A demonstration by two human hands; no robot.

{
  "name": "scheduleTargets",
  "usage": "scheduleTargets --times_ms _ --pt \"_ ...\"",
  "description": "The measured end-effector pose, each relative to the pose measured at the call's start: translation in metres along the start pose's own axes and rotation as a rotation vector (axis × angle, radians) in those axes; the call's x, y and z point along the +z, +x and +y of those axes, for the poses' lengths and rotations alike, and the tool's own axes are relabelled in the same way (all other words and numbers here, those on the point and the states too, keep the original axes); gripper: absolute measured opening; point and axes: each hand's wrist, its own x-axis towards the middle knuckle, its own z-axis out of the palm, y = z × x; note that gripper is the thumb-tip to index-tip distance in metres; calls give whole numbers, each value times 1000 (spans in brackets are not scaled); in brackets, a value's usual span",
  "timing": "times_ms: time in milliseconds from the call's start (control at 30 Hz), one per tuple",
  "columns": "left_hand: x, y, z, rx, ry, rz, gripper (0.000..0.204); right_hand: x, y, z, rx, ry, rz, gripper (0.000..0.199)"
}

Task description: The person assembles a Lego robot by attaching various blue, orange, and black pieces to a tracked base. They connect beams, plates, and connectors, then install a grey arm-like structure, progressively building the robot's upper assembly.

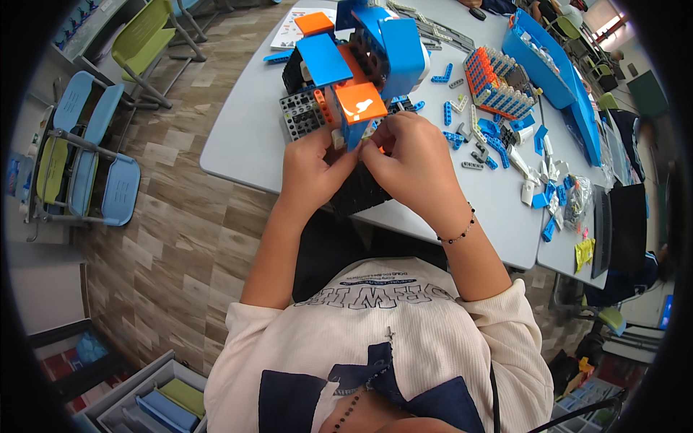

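Observation:
A large building-block model of blue and orange panels with black and grey beams stands at the near edge of the table. My left hand is closed on its near side, thumb and fingers pinching a narrow blue panel under a shiny orange panel. From the right, my right hand is closed on the same corner, its thumb close to the left thumb. Its fingertips are partly hidden, so any small part between them cannot be made out. A black tracked-looking section shows below the hands.
On the white table, loose blue, white and grey parts lie to the right. Beyond them are an orange-and-grey block frame and a long blue bin. An instruction sheet lies behind the model. Chairs stand at left.

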Motion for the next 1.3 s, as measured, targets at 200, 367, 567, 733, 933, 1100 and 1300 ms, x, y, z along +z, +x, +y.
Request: scheduleTargets --times_ms 200,367,567,733,933,1100,1300 --pt "0 0 0 31 -60 -24 20 8 -2 -3 -128 -88 116 18" --pt "1 1 1 70 -90 -13 18 10 -4 -8 -80 -163 103 17" --pt "-5 0 4 26 -41 -58 18 10 -10 -9 -143 -327 155 17" --pt "-7 -1 3 26 -36 -98 18 8 -9 -5 -74 -173 102 17" --pt "-3 -2 -1 44 -70 -49 20 15 -8 -8 -82 -302 104 17" --pt "1 -2 -7 48 -63 -25 23 16 -7 -12 -94 -327 106 19" --pt "1 -5 -12 63 -23 -25 25 14 -8 -13 -65 -322 67 20"
